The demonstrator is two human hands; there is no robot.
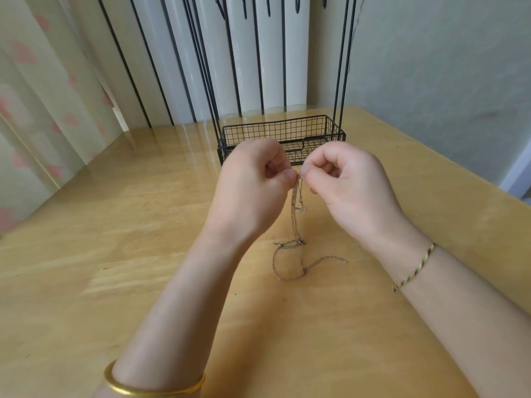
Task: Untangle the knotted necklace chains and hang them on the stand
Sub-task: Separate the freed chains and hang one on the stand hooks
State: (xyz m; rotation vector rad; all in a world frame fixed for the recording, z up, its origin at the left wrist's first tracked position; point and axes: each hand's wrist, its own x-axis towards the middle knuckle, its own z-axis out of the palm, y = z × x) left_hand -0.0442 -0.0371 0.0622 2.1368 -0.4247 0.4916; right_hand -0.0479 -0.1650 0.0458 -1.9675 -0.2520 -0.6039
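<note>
**Both hands pinch the chains above the table**

The left hand [253, 179] and the right hand [344, 179] are raised side by side over the table [115, 254], knuckles up and fingers curled in. Each is closed in a pinch on the top of the chains [296, 214], thumb against fingertip, and the two pinches sit just beside each other with only a sliver of chain between them. Whether the fingertips of the two hands touch cannot be told.

From the pinch the chains hang down as a thin bundle of several strands, close together and blurred, so individual links and any knot there cannot be made out. Their lower part rests on the wood between the forearms: a small clump where the strands meet the surface, a loop curving toward the person, and a loose tail running off to the right.

The stand [281, 136] is behind the hands, near the table's far edge. Its black wire basket base sits on the wood, and thin black uprights rise out of the top of the view. The hands partly cover the basket's front wall.

A gold bangle [155, 389] circles the left forearm, and a braided cord bracelet [413, 268] circles the right wrist.
</note>
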